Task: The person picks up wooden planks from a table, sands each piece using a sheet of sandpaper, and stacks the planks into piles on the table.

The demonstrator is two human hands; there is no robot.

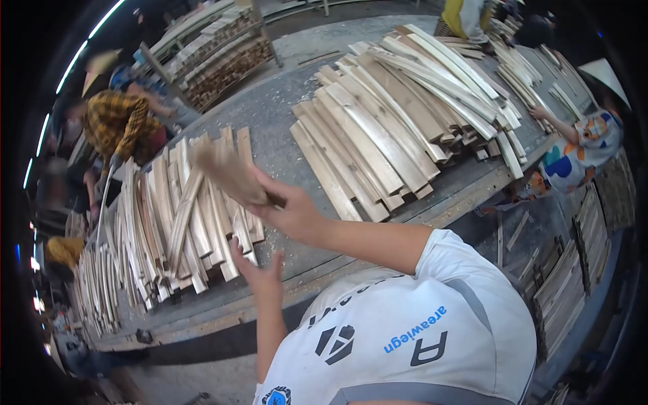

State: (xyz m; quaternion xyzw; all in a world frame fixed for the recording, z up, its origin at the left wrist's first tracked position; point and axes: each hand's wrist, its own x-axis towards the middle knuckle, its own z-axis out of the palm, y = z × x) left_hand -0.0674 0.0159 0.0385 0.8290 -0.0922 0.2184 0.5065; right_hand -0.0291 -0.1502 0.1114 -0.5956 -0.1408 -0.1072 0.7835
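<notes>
My right hand (295,210) is closed around one end of a wooden slat (229,172), holding it raised over the table. The slat is smeared by motion, and its far end points up and to the left. Below it, my left hand (260,270) is open with fingers apart and nothing in it. Nearest to that hand lies the left pile of wooden slats (162,219), some of them crossing over others. To the right of my hands, a larger pile of slats (378,128) is laid in rough rows, several layers deep.
A long grey table (277,142) carries both piles, with wood chips scattered on it. A person in a checked shirt (118,125) bends at the left. Another person in a patterned top (584,152) reaches toward slats at the right. Stacked wood (223,67) stands behind.
</notes>
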